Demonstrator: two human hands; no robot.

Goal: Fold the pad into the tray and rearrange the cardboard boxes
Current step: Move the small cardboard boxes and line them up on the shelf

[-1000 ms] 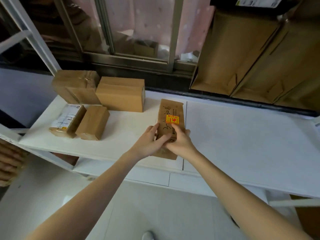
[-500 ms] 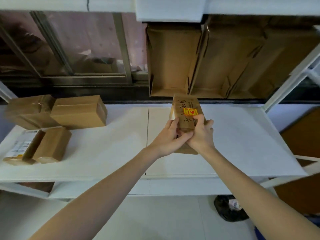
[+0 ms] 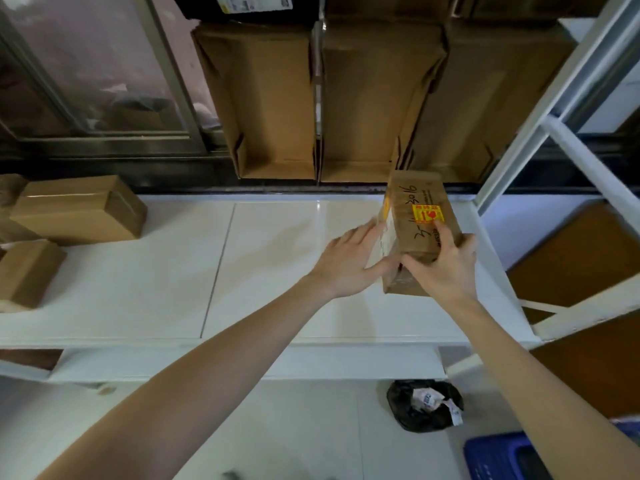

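A long cardboard box (image 3: 417, 202) with a yellow and red sticker and black handwriting is above the right part of the white shelf (image 3: 173, 289). My right hand (image 3: 440, 268) grips its near end, thumb on top. My left hand (image 3: 349, 265) lies flat against the box's left side with fingers spread. Two more closed cardboard boxes sit at the shelf's left: a larger one (image 3: 78, 209) at the back and a smaller one (image 3: 27, 271) nearer the front edge. No pad or tray is in view.
Three large open cardboard cartons (image 3: 266, 98) stand against the wall behind the shelf. A white rack frame (image 3: 554, 133) rises at the right. On the floor below lie a black plastic bag (image 3: 424, 405) and a blue crate (image 3: 505, 457).
Both hands have carried the stickered box from the shelf's middle to its right end. The view has swung right, leaving the other boxes at the far left.
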